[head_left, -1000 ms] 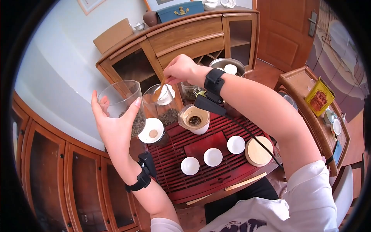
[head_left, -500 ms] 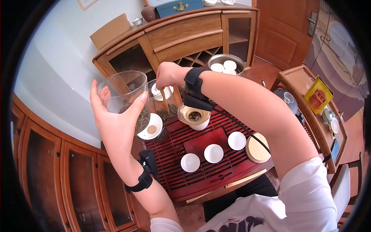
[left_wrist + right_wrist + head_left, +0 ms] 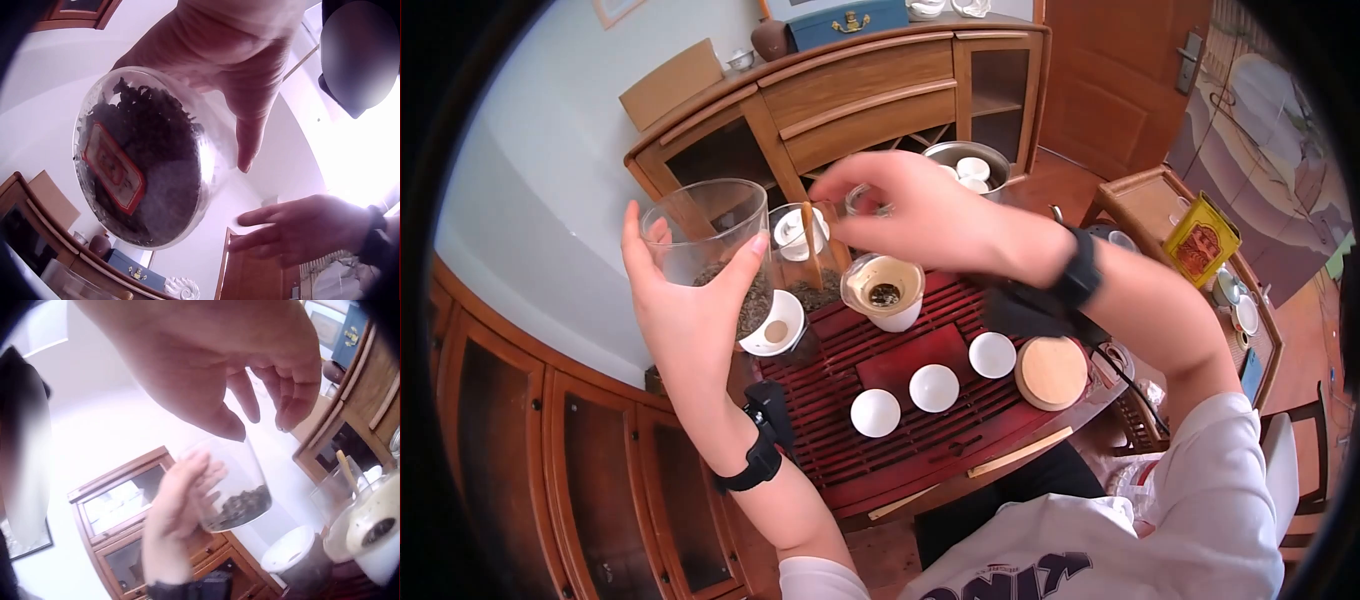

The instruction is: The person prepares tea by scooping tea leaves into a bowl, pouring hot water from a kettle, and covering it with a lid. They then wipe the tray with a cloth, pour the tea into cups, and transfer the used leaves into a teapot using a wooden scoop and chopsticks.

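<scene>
In the head view, my left hand holds a clear glass jar of dark dried tea leaves, thumb and fingers spread round its wall. The left wrist view shows the jar's base with a red-edged label on it. My right hand, blurred, hovers right of a second clear jar with its fingers loosely bent and nothing in them. A wooden scoop stands upright in that second jar, among tea leaves. Just below the right hand is a tan strainer over a white cup, dark inside.
Three white cups stand in a row on the red slatted tea tray. A round wooden lid lies to their right. Near the held jar is a white round piece. Behind, a metal bowl holds several white cups.
My right hand put the wooden scoop down into the second jar, let go of it, and moved away to the right. The left hand still holds its jar in nearly the same place.
</scene>
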Tool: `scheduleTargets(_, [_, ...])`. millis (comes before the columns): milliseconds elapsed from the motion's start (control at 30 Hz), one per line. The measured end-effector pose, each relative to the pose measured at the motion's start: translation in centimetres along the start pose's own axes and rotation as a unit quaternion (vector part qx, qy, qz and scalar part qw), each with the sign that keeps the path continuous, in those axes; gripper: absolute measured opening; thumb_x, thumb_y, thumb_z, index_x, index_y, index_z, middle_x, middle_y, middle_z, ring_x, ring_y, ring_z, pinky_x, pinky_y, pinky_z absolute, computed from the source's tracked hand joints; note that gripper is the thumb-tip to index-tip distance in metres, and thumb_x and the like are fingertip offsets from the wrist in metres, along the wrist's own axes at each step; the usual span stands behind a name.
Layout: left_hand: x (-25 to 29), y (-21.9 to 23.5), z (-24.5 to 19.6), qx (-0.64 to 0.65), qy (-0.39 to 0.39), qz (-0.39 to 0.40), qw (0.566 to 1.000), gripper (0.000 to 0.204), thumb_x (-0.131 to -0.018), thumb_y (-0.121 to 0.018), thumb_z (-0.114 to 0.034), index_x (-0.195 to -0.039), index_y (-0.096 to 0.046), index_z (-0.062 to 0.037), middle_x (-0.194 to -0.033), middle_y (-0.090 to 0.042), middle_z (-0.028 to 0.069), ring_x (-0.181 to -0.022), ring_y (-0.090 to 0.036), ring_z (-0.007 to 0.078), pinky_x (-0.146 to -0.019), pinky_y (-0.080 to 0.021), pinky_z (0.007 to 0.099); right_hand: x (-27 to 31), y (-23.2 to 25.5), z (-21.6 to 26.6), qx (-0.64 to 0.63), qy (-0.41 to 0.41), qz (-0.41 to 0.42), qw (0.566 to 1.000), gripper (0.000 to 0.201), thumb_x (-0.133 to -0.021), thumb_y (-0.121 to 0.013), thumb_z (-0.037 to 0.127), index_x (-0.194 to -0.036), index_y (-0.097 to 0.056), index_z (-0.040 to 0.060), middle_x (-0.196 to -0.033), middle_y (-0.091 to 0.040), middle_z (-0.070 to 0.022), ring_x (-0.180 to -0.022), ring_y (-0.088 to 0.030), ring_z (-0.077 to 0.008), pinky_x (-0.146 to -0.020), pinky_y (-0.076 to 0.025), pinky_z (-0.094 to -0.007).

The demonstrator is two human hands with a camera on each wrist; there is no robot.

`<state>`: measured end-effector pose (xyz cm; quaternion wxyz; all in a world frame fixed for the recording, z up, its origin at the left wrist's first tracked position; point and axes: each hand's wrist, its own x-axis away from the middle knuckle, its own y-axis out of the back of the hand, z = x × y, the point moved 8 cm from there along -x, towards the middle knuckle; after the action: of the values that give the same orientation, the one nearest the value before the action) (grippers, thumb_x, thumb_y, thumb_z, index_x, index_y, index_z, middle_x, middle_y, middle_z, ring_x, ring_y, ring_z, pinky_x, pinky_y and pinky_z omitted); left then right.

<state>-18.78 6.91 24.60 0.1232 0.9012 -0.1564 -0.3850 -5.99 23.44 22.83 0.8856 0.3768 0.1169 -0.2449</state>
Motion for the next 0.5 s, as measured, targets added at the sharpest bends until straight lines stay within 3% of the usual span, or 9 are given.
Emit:
scheduleTargets(67, [0.0, -0.2, -0.3, 0.001, -0.007, 0.0, 1.0, 0.106, -0.066, -0.092, -0.025, -0.15, -0.032, -0.0011, -0.14, -0.049, 0.0297, -0.134, -0.046, 0.0358, -0.109, -0.038, 0.0431, 6.4, 2.5, 2.2, 0.034, 0.093, -0.045, 0.994, 0.032, -0.084, -0.069, 0.005, -0.116, -0.065, 0.0014, -0.106, -0.067, -0.0083, -0.083, -0.063, -0.0142, -0.065, -0.053, -0.0262])
scheduleTargets(100, [0.0, -0.3, -0.5, 0.009, -0.009, -0.003, 1.0, 0.106, -0.066, -0.092, -0.025, -0.15, -0.032, -0.0011, -0.14, -0.049, 0.0297, -0.134, -0.046, 0.0358, -0.109, -0.038, 0.0431, 9.4, 3.2, 1.8, 0.001, 0.044, -0.038, 0.998, 0.033, -0.082, -0.07, 0.002, -0.115, -0.065, 0.0016, -0.106, -0.067, -0.0094, -0.084, -0.063, -0.0133, -0.061, -0.052, -0.0242])
scheduleTargets(133, [0.2, -0.6, -0.6, 0.002, -0.014, 0.0, 1.0, 0.105, -0.065, -0.092, -0.024, -0.15, -0.032, -0.0015, -0.139, -0.05, 0.029, -0.133, -0.047, 0.0353, -0.109, -0.038, 0.043, 12.2, 3.7, 1.4, 0.043, 0.056, -0.032, 0.997, 0.033, -0.08, -0.071, -0.002, -0.113, -0.067, 0.0024, -0.106, -0.067, -0.0102, -0.087, -0.064, -0.0134, -0.06, -0.052, -0.0235])
scheduleTargets(167, [0.4, -0.9, -0.9, -0.004, -0.019, 0.004, 1.0, 0.105, -0.065, -0.092, -0.022, -0.15, -0.033, -0.0019, -0.139, -0.05, 0.0282, -0.132, -0.048, 0.0347, -0.109, -0.038, 0.0428, 14.8, 4.1, 1.2, 0.074, 0.061, -0.038, 0.995, 0.032, -0.079, -0.073, 0.001, -0.11, -0.068, 0.0023, -0.108, -0.068, -0.0112, -0.092, -0.066, -0.0184, -0.066, -0.055, -0.0268])
scheduleTargets(200, [0.6, -1.0, -1.2, 0.002, -0.021, 0.0, 1.0, 0.105, -0.065, -0.092, -0.022, -0.15, -0.033, -0.0019, -0.139, -0.05, 0.0282, -0.132, -0.048, 0.0347, -0.109, -0.038, 0.0428, 17.1, 4.2, 0.6, 0.102, 0.086, -0.057, 0.989, 0.028, -0.078, -0.072, 0.006, -0.105, -0.067, 0.0029, -0.105, -0.067, -0.0119, -0.094, -0.065, -0.0292, -0.078, -0.054, -0.0376])
scheduleTargets(233, [0.8, -1.2, -1.8, 0.02, -0.038, 0.004, 0.999, 0.105, -0.065, -0.091, -0.02, -0.15, -0.032, -0.0023, -0.138, -0.051, 0.0271, -0.131, -0.048, 0.034, -0.109, -0.038, 0.0424, 19.3, 4.0, -1.2, 0.054, -0.032, -0.041, 0.997, 0.033, -0.076, -0.074, 0.009, -0.108, -0.067, 0.0032, -0.108, -0.068, -0.0121, -0.1, -0.065, -0.0311, -0.088, -0.052, -0.0409])
scheduleTargets(267, [1.1, -1.3, -2.5, 0.035, -0.056, 0.009, 0.998, 0.105, -0.064, -0.091, -0.018, -0.15, -0.032, -0.0026, -0.138, -0.051, 0.026, -0.131, -0.049, 0.0333, -0.109, -0.037, 0.042, 21.6, 3.5, -2.6, 0.053, -0.03, -0.044, 0.997, 0.037, -0.075, -0.075, 0.011, -0.111, -0.066, 0.0038, -0.11, -0.067, -0.0124, -0.107, -0.063, -0.0327, -0.094, -0.051, -0.0416])
scheduleTargets(333, [1.9, -1.0, -3.9, 0.039, -0.074, -0.005, 0.996, 0.104, -0.064, -0.091, -0.014, -0.15, -0.032, -0.0033, -0.137, -0.052, 0.0229, -0.13, -0.048, 0.0319, -0.11, -0.036, 0.0422, 25.3, 2.2, -4.2, 0.091, -0.046, -0.055, 0.993, 0.044, -0.074, -0.079, 0.015, -0.115, -0.066, 0.006, -0.123, -0.061, -0.0155, -0.115, -0.059, -0.0361, -0.099, -0.048, -0.0435])
scheduleTargets(500, [3.8, -1.1, -6.2, 0.157, -0.057, 0.07, 0.984, 0.108, -0.061, -0.091, -0.01, -0.151, -0.032, -0.0048, -0.136, -0.053, 0.0178, -0.131, -0.048, 0.0292, -0.112, -0.034, 0.0439, 27.4, 0.2, -4.3, 0.21, -0.049, -0.049, 0.975, 0.064, -0.069, -0.085, 0.026, -0.125, -0.06, 0.0071, -0.139, -0.045, -0.0249, -0.132, -0.041, -0.0461, -0.108, -0.039, -0.0515])
